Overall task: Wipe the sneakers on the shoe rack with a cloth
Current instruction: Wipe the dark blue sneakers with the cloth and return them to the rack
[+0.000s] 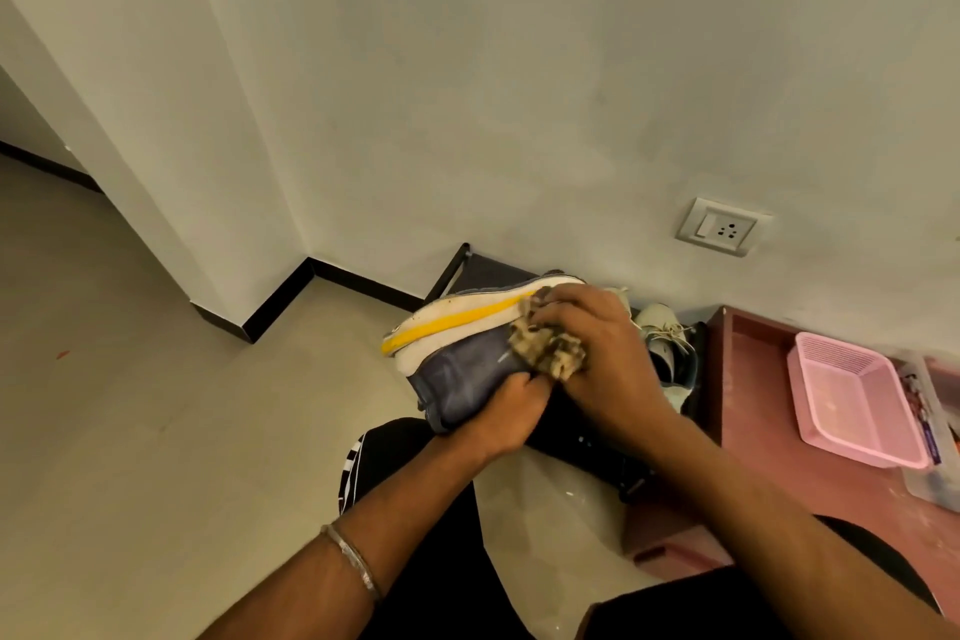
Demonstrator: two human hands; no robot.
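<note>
While the left hand (501,418) grips the grey mesh sneaker with the white-and-yellow sole (462,353) tipped on its side, near the black shoe rack (485,270), the right hand (597,353) clutches a crumpled brownish cloth (545,353), probably damp. I'd use short firm strokes along the sole edge.

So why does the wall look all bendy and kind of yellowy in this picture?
Head view: the wide-angle lens curves the wall corner and skirting; warm, dim indoor light tints everything yellowish; soft shadow falls under the sneaker, held by the left hand; the cloth in the right hand looks slightly blurred.
</note>
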